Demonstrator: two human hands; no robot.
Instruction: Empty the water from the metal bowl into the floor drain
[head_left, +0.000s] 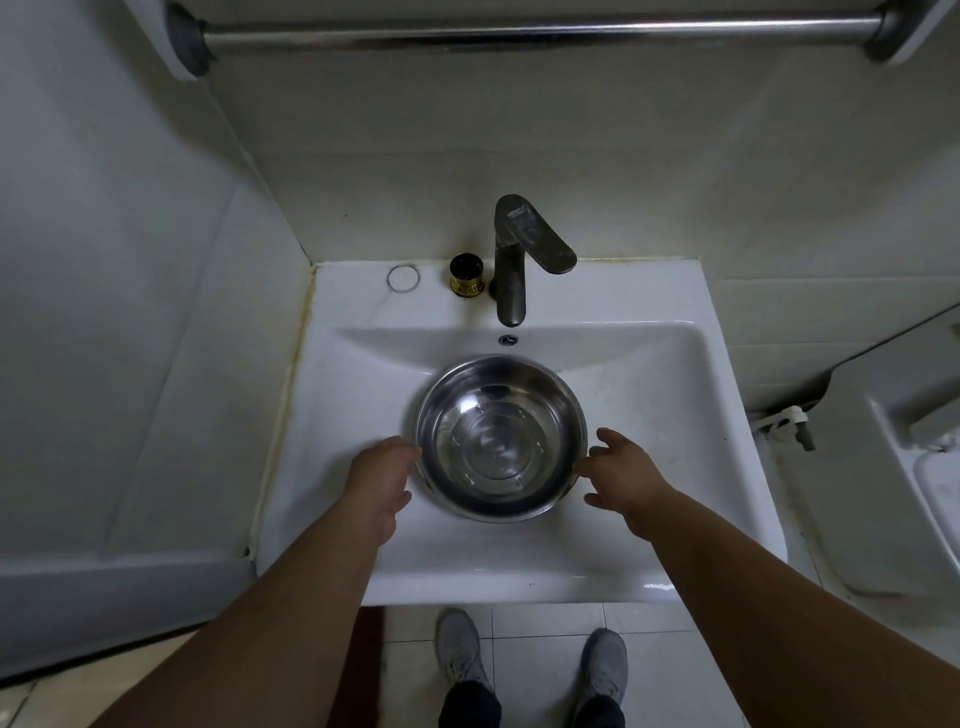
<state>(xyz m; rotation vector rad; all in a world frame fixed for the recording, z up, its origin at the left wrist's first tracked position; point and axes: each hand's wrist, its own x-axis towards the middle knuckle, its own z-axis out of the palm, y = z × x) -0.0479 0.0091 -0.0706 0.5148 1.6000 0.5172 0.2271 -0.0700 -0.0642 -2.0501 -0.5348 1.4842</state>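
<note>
Your 2 hands, left hand and right hand, are spreading wide beside the bowl; next, be gripping and lifting level.

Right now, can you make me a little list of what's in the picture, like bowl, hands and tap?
place: bathroom sink
bowl: metal, upright in the basin, clear water inside
tap: behind the bowl, no water running
left hand: at the bowl's left rim, fingers open
right hand: at the bowl's right rim, fingers spread
grip: not closed on the bowl yet
gold cap: on the ledge left of the tap
shoes: grey, on the tiled floor below
floor drain: not in view
</note>
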